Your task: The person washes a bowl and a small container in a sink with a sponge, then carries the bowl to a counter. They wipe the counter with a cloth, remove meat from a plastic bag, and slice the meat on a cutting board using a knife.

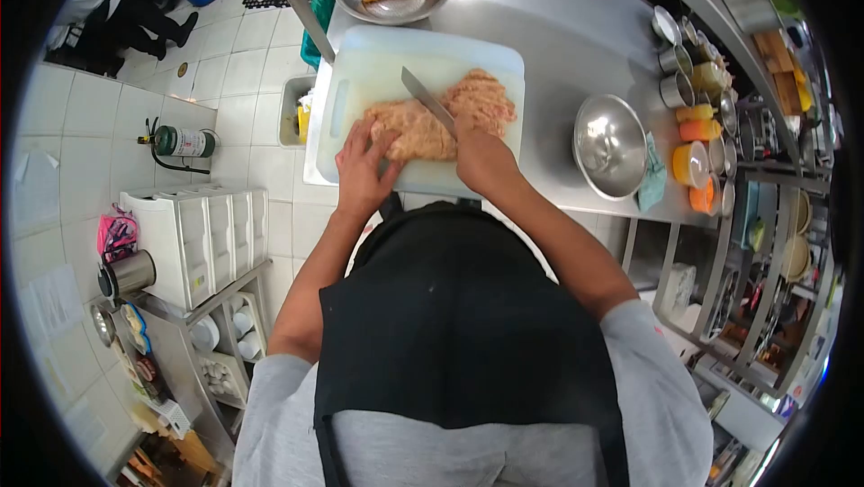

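A slab of pale pink raw meat (412, 127) lies on the white cutting board (367, 59). My left hand (363, 165) holds the slab at its near left end, fingers curved over the edge. In my right hand (484, 158) is a knife (425, 96), gripped by the handle, which is hidden in the fist. Its blade slants away to the upper left, between the slab and a heap of sliced meat (486, 100) at the right of the board.
Beyond the board stands a steel bowl (394, 10) with a long brown piece inside. Another steel bowl (611, 147) is to the right, beside a teal cloth (652, 174). Sauce containers (690, 165) line the table's right edge. A person (135, 14) stands at the far left.
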Demonstrator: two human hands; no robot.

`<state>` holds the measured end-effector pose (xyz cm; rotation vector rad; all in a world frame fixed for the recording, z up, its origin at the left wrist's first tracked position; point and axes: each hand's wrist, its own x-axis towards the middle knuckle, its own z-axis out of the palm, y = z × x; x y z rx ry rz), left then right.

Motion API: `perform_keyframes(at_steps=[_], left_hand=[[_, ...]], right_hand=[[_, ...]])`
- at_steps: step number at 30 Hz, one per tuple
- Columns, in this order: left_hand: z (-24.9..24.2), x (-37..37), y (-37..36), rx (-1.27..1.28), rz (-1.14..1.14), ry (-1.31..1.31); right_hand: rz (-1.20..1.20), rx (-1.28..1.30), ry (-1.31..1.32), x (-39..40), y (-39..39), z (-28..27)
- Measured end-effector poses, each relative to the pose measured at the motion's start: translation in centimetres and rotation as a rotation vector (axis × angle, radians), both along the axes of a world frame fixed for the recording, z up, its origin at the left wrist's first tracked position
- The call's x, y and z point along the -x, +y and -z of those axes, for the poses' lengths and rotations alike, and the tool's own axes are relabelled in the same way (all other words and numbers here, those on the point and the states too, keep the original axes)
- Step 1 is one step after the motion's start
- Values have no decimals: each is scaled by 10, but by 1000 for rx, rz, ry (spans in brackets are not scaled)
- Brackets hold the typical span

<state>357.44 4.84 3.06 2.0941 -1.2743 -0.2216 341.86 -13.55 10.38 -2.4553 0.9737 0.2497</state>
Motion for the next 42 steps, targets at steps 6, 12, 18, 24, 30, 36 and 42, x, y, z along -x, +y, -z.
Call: perform_keyframes(at_steps=[6, 12, 18, 24, 30, 36, 42], left_hand=[[5, 0, -1, 30, 4, -22], [4, 2, -3, 42, -13, 5], [4, 3, 3, -14, -24, 7], [1, 1, 2, 15, -2, -35], [4, 1, -3, 32, 1, -59], [-1, 4, -4, 6, -28, -84], [2, 3, -1, 49, -2, -68]], right_hand=[[4, -30, -41, -3, -2, -19], [-57, -62, 142, 55, 7, -35], [-74, -55, 194, 101, 15, -46], [-27, -29, 6, 51, 8, -14], [26, -59, -26, 4, 2, -8], [-42, -35, -38, 86, 19, -16], [-17, -14, 95, 118, -2, -24]])
